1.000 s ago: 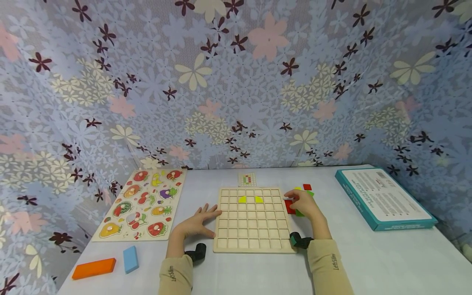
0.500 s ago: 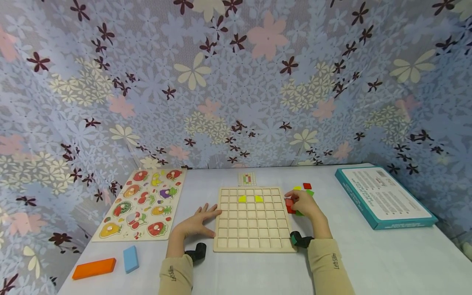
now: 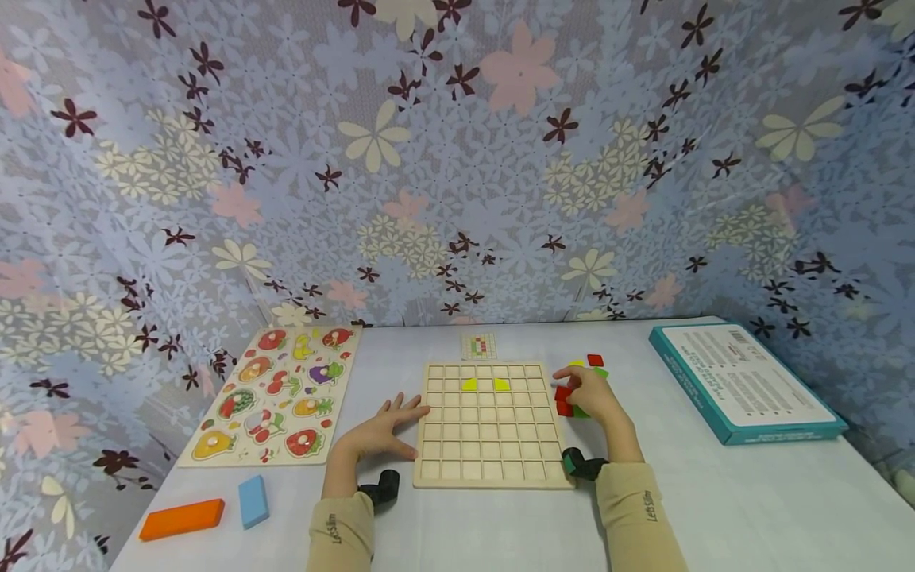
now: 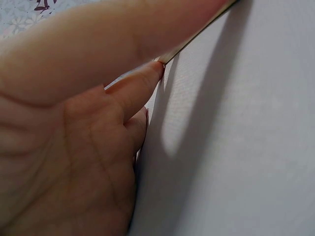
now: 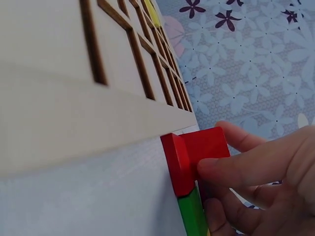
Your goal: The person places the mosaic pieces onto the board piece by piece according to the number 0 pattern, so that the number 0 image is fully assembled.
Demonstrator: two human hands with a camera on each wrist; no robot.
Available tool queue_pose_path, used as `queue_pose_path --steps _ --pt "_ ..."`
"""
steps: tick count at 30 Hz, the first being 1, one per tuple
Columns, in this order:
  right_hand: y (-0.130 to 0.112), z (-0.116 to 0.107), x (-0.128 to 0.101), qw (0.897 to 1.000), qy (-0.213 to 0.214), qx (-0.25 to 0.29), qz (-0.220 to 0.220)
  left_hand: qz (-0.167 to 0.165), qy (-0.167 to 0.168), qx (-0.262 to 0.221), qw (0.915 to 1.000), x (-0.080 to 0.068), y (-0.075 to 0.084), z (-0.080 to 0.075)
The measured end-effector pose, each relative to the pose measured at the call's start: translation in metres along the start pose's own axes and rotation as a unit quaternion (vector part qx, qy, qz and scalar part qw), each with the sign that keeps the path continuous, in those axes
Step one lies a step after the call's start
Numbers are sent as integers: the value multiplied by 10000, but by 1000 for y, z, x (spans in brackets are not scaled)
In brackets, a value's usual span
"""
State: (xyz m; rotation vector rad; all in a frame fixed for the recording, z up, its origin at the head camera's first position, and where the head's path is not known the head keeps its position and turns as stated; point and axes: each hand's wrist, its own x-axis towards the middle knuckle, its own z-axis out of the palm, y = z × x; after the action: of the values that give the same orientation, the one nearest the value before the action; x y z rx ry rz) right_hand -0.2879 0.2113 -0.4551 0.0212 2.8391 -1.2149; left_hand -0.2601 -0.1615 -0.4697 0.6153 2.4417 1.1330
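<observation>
My left hand (image 3: pixel 379 437) lies with fingers spread at the left edge of the wooden grid board (image 3: pixel 493 484); its fingertips touch that edge. On the board are two yellow quarter-round tiles (image 3: pixel 469 385), each in a cell of the second row. Right of the board, my right hand (image 3: pixel 589 395) pinches a red square tile (image 5: pixel 209 145) between thumb and fingers. Another red tile (image 5: pixel 177 167) stands right in front of it, above a green tile (image 5: pixel 193 214). The right hand partly covers the pile of tiles in the head view.
A small pattern card (image 3: pixel 479 346) lies behind the board. One red tile (image 3: pixel 596 361) lies behind the right hand. A fruit puzzle (image 3: pixel 286 397) is at left, with orange (image 3: pixel 182 519) and blue (image 3: pixel 253 502) blocks before it. A teal box (image 3: pixel 750 385) lies at right.
The right thumb and fingers have shifted a red tile slightly at the pile, so two red tiles now show apart. The left hand and the yellow tiles have stayed in place.
</observation>
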Motion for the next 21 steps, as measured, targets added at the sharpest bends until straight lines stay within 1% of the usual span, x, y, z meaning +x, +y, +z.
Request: queue_pose_path --steps 7,10,15,17,21 --pt "-6 -4 -3 9999 149 -36 -7 -52 24 -13 10000 1 -1 1" --pt "-8 -5 -4 9996 187 161 137 -34 36 -25 10000 0 0 1" --pt "-13 -6 -6 9986 262 327 308 -28 47 -23 10000 -1 2 1" --pt "-15 -6 -7 9986 287 331 304 -47 42 -42 10000 -1 2 0" --pt "-20 -4 -7 9980 287 515 245 -23 22 -136 9999 -1 2 0"
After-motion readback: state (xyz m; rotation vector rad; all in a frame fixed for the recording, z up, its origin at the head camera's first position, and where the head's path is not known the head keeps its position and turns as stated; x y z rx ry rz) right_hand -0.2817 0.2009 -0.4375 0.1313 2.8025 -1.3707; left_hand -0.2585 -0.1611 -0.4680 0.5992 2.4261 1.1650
